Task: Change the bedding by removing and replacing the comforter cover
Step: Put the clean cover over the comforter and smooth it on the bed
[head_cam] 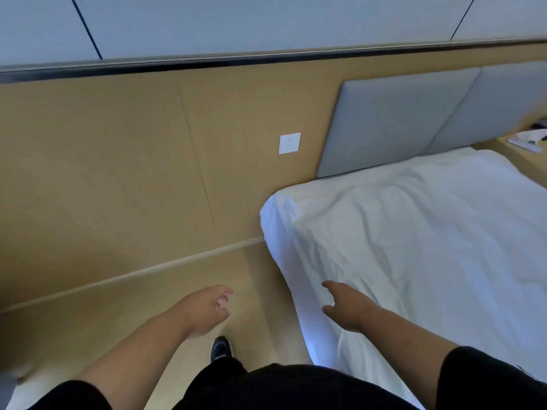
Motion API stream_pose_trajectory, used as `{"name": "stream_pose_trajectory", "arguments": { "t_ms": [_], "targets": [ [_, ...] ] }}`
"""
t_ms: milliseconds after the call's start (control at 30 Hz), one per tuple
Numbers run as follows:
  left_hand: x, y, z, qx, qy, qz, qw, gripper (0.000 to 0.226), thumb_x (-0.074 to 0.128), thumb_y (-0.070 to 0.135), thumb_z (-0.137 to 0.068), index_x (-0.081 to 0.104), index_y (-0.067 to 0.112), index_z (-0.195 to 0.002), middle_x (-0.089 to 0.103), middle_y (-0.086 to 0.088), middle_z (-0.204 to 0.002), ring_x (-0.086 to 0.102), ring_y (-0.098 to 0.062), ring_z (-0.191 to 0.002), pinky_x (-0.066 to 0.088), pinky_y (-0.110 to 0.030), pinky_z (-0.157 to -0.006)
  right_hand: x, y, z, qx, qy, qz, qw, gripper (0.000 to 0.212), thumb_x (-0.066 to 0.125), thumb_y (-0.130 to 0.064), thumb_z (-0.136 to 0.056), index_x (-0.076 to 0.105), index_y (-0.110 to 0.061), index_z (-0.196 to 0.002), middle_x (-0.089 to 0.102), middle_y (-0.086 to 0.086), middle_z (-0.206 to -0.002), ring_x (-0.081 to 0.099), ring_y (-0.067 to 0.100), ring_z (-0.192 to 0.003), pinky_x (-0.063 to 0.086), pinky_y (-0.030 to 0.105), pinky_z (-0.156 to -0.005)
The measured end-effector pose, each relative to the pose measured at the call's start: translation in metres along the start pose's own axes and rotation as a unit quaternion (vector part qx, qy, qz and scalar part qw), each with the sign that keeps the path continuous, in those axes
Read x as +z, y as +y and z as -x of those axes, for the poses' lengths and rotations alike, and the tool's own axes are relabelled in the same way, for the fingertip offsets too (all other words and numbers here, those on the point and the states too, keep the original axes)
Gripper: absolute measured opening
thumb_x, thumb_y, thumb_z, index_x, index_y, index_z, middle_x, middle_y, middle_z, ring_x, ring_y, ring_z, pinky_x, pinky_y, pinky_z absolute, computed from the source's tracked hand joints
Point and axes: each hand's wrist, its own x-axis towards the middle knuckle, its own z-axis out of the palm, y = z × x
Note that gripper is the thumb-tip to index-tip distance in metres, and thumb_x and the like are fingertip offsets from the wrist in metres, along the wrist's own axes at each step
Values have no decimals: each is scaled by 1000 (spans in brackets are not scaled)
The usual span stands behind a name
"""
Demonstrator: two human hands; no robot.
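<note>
A white comforter (429, 238) lies spread over the bed at the right, its near corner folded over the mattress edge. My right hand (343, 306) reaches over the bed's left side with finger and thumb spread, close to the fabric and holding nothing. My left hand (207, 309) hangs over the floor to the left of the bed, fingers loosely curled and empty.
A grey padded headboard (393, 122) backs the bed against a tan wood wall with a white socket (289, 143). A nightstand (527, 143) with small items stands at the far right. My dark shoe (220, 347) is on the tan floor beside the bed.
</note>
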Motion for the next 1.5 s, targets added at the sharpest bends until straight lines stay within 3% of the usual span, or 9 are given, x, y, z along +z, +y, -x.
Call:
{"name": "stream_pose_trajectory", "arguments": {
  "t_ms": [533,667,800,933,1033,1200,1300,1400,1500],
  "targets": [
    [-111,59,-251,83,-181,-152,968,34,53,40,-96,60,30,-128,63,10,-122,58,-9,-109,45,-24,-93,-52,-3,-150,182,70,-132,972,48,46,-43,-100,44,-28,-146,49,-1,-145,52,22,-128,45,37,-103],
    [-87,68,-305,55,-209,-144,966,9,52,45,-94,61,43,-97,61,18,-95,58,-1,-89,45,-23,-75,-54,21,-218,191,81,-128,970,39,44,-40,-101,51,-24,-136,56,2,-133,56,25,-118,48,38,-95],
    [-64,81,-362,7,-226,-112,968,16,52,45,-94,58,43,-79,63,13,-84,59,-2,-80,46,-24,-70,-53,45,-291,178,101,-91,975,38,46,-38,-100,50,-19,-133,55,4,-131,55,26,-115,47,39,-91],
    [-43,99,-408,-94,-226,20,969,18,55,39,-96,65,26,-90,71,2,-92,66,-13,-84,51,-29,-73,-43,58,-339,187,44,-78,978,40,54,-41,-97,44,-17,-128,56,5,-121,57,27,-108,47,38,-82],
    [-24,118,-439,-175,-216,127,952,21,53,36,-100,62,18,-96,69,-2,-95,64,-14,-75,52,-29,-66,-30,59,-359,185,-10,-130,974,18,49,-18,-96,43,-15,-112,61,8,-111,62,30,-99,41,35,-72],
    [-2,132,-480,-261,-203,265,906,42,68,59,-81,57,26,-104,69,-1,-101,72,-23,-83,58,-34,-60,-11,44,-339,19,-59,-169,984,9,40,-25,-89,35,-25,-97,62,5,-90,59,33,-82,37,35,-65],
    [4,133,-499,-275,-168,305,896,49,75,49,-70,63,20,-107,74,-4,-98,73,-28,-86,61,-47,-73,16,28,-302,-55,-128,-177,974,24,35,-29,-81,37,-28,-105,63,5,-93,58,34,-85,36,34,-68],
    [11,129,-517,-267,-103,332,899,2,64,13,-87,65,14,-87,70,-11,-91,68,-28,-83,59,-39,-70,37,37,-276,36,-172,-211,962,30,43,-30,-83,46,-31,-113,65,1,-105,58,28,-98,32,31,-72],
    [10,120,-530,-239,-128,269,924,21,54,-1,-90,62,13,-102,65,-10,-99,63,-26,-80,56,-32,-61,45,54,-266,189,-242,-233,923,36,46,-23,-85,47,-37,-119,56,-6,-101,55,22,-94,35,29,-74]
  ]
}}
